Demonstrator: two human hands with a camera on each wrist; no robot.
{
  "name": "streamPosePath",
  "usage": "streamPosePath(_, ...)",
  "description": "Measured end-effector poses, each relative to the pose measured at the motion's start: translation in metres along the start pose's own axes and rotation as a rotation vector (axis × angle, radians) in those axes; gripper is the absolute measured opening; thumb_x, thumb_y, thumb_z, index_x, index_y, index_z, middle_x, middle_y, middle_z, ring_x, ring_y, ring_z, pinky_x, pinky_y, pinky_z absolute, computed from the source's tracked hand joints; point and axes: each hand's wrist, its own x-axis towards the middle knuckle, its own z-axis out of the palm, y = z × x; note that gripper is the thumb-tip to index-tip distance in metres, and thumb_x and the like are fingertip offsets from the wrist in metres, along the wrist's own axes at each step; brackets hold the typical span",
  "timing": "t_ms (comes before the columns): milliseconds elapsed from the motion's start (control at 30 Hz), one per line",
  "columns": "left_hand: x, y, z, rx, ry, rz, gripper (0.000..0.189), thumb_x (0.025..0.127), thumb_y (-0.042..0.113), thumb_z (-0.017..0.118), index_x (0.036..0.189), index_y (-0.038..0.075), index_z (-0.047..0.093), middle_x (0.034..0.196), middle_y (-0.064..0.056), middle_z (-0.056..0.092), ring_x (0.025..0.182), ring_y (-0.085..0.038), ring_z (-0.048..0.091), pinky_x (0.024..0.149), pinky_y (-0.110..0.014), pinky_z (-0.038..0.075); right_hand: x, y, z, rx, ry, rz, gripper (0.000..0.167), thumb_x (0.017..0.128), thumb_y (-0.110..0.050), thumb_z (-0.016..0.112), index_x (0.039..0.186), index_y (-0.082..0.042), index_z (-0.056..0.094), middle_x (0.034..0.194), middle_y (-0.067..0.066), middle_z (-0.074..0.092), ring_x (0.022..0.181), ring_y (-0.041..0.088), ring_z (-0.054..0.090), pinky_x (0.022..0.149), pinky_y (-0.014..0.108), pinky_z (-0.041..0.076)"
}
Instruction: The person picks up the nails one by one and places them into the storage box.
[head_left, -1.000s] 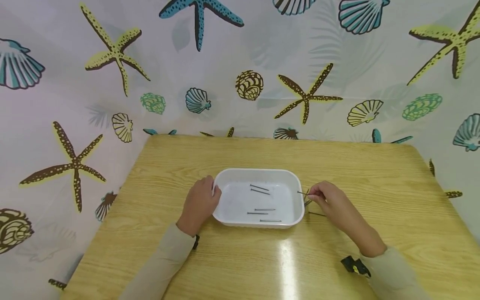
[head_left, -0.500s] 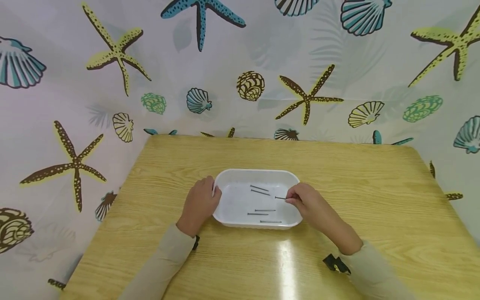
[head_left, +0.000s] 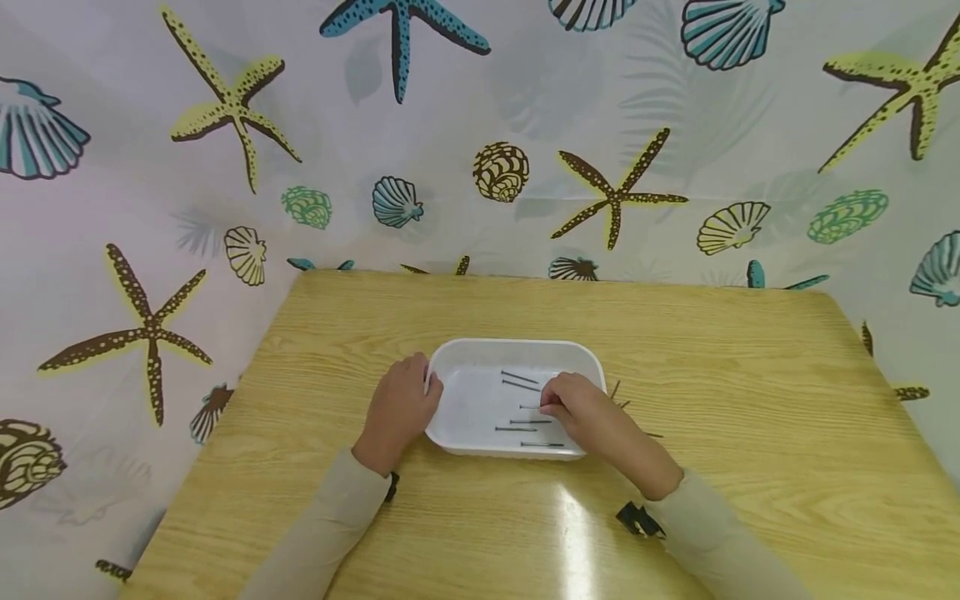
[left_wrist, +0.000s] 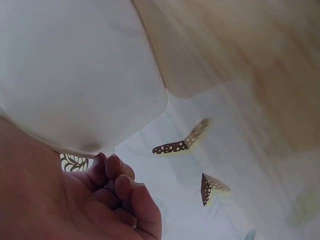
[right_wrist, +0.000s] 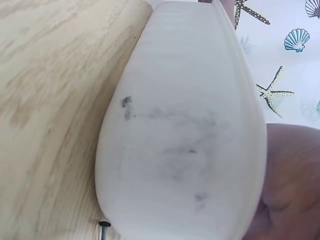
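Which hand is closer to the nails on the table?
Right. The right hand is over the tub, left of those nails; the left hand holds the tub's left end.

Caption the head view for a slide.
Left hand grips one end of a white tray while the right hand pinches a nail over it; five other nails show inside.

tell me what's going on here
At a yellowish wood-grain table, a person's left hand holds the left end of a white oblong plastic tray, and the right hand pinches a slender dark metal nail inside it. Five other nails lie in the tray; more nails lie on the table by its right end.
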Motion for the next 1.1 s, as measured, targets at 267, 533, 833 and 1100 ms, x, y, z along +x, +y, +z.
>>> streamPosePath(267,-0.001,0.000,-0.001,0.008,0.010,0.001,0.021,0.091,0.022,0.048,0.075,0.010,0.043,0.063,-0.003,0.041,0.058,-0.019,0.039,0.051,-0.031,0.033,0.008,-0.001,0.011,-0.083,-0.085,0.033,0.012,0.084,-0.011,0.067,0.077,-0.012,0.058,0.075,-0.005,0.052,0.074,0.012,0.047,0.071,0.031,0.042)
streamPosePath(533,0.000,-0.003,0.002,0.016,0.022,0.008,0.021,0.090,0.023,0.048,0.075,0.011,0.042,0.063,-0.003,0.041,0.057,-0.019,0.039,0.051,-0.031,0.033,0.013,0.000,0.016,-0.105,-0.124,0.080,0.011,0.085,-0.013,0.067,0.077,-0.013,0.059,0.075,-0.005,0.052,0.074,0.011,0.049,0.071,0.030,0.043)
streamPosePath(833,0.000,-0.002,0.003,0.008,0.005,0.000,0.020,0.091,0.024,0.048,0.076,0.011,0.043,0.064,-0.003,0.042,0.058,-0.019,0.040,0.051,-0.031,0.033,0.013,0.002,0.019,-0.144,-0.131,0.066,0.011,0.084,-0.014,0.068,0.077,-0.013,0.059,0.075,-0.005,0.053,0.074,0.012,0.050,0.073,0.031,0.043)
streamPosePath(1100,0.000,0.000,0.002,0.007,0.003,0.000,0.020,0.091,0.023,0.049,0.077,0.010,0.044,0.065,-0.004,0.042,0.059,-0.019,0.040,0.052,-0.031,0.034,0.014,0.003,0.020,-0.150,-0.159,0.092,0.011,0.084,-0.016,0.068,0.077,-0.014,0.060,0.075,-0.006,0.055,0.074,0.012,0.052,0.073,0.031,0.043)
